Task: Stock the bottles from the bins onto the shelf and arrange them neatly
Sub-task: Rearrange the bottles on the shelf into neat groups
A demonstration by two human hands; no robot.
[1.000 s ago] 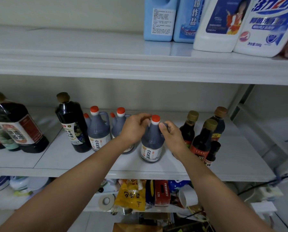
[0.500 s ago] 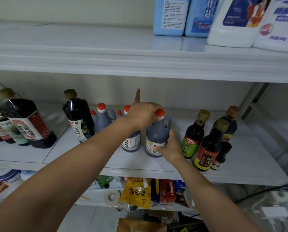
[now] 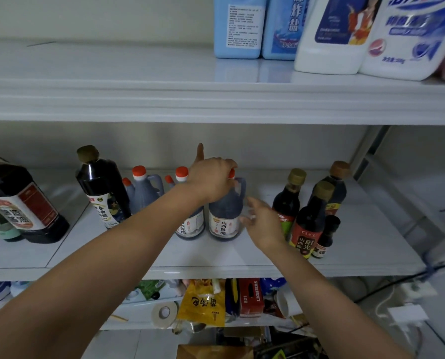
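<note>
The grey vinegar jug (image 3: 225, 216), dark liquid inside, stood upright on the middle shelf (image 3: 216, 257), just beside a matching jug (image 3: 190, 225). My left hand (image 3: 211, 181) was clamped over its top, fingers curled round the neck, one finger sticking up. My right hand (image 3: 263, 222) hung loose and spread by its lower right side, too blurred to judge contact, with dark sauce bottles (image 3: 308, 224) just right.

Left hand (image 3: 211, 180) and right hand (image 3: 264, 224) — both bare; forearms bare to the frame's edge.
</note>
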